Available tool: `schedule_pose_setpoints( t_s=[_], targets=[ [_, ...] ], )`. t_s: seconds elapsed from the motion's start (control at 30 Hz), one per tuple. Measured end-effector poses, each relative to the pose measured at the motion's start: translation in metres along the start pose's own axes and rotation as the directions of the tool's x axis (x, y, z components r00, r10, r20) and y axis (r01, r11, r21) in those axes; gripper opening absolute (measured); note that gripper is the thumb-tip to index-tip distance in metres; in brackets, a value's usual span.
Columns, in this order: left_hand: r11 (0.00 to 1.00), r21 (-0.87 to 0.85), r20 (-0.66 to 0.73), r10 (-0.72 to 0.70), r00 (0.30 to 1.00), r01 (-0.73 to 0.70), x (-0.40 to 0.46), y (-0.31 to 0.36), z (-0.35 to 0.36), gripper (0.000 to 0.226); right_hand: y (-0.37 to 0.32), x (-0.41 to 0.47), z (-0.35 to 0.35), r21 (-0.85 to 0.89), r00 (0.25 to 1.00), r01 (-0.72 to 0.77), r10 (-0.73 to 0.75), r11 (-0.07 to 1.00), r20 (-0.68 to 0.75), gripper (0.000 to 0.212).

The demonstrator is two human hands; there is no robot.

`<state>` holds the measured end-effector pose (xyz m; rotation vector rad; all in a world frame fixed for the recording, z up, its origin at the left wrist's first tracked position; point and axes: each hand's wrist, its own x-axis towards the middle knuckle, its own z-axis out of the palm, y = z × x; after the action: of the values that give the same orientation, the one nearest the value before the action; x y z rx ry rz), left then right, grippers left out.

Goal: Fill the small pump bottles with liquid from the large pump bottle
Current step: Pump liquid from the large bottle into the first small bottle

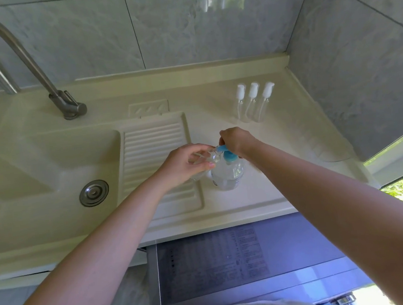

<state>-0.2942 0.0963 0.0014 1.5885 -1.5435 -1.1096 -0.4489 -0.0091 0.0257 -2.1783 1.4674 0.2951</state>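
1. Where the bench (268, 190) runs out to the right of the ribbed drainboard (156, 156), the large pump bottle (228, 174) stands upright near the front edge, clear-bodied with a blue pump head (227, 153).
2. The right hand (237, 140) rests on top of the blue pump head, fingers curled down over it; its grip is closed on the pump head.
3. The left hand (187, 164) holds a small clear bottle (212, 158) just beside the pump spout, at the left of the large pump bottle. Its fingers are curled round the small clear bottle; that bottle's lower part is hidden by the hand.
4. The mouth of the small clear bottle sits near the spout tip; whether they touch cannot be told.
5. Three small pump bottles (253, 103) with white tops stand in a row near the back right corner of the bench, just beside one another and well apart from both hands.
6. The sink (49, 167) lies at the left end, with a metal drain (93, 193) in its floor and a curved faucet (27, 63) at the back edge.
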Motion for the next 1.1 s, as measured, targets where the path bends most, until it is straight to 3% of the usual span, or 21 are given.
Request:
schedule_pose_setpoints(
  t_s=[0.1, 0.2, 0.43, 0.7, 0.87, 0.93, 1.1],
  targets=[
    [1.0, 0.003, 0.0, -0.013, 1.0, 0.013, 0.0, -0.003, 0.002, 0.038, 0.002, 0.0, 0.003, -0.07, 0.998, 0.043, -0.047, 0.997, -0.052, 0.014],
    [1.0, 0.011, 0.007, -0.021, 1.0, 0.021, 0.0, -0.004, 0.002, 0.04, 0.003, 0.0, 0.006, 0.021, 0.996, 0.027, -0.025, 0.999, -0.083, 0.016],
    [1.0, 0.013, 0.007, -0.006, 1.0, 0.006, 0.0, 0.003, -0.001, 0.039, 0.003, -0.002, -0.005, 0.181, 0.998, -0.021, 0.008, 0.983, 0.069, 0.031],
    [1.0, 0.014, 0.01, -0.008, 1.0, 0.007, 0.001, 0.001, -0.001, 0.039, 0.002, 0.001, 0.002, 0.039, 1.0, -0.005, 0.006, 0.999, -0.015, 0.023],
    [1.0, 0.013, 0.014, -0.021, 1.0, 0.021, 0.001, -0.004, 0.001, 0.039, 0.003, 0.001, 0.005, 0.046, 0.998, -0.01, 0.013, 0.999, -0.063, 0.019],
    [1.0, 0.006, 0.016, -0.026, 1.0, 0.026, 0.001, -0.005, 0.001, 0.04, 0.002, 0.001, 0.004, 0.082, 0.999, -0.02, 0.023, 0.996, -0.039, 0.014],
    [1.0, -0.015, 0.016, -0.027, 1.0, 0.027, 0.001, -0.003, 0.001, 0.04, 0.002, -0.002, -0.001, 0.35, 0.991, -0.132, 0.135, 0.928, 0.016, 0.028]
  ],
)
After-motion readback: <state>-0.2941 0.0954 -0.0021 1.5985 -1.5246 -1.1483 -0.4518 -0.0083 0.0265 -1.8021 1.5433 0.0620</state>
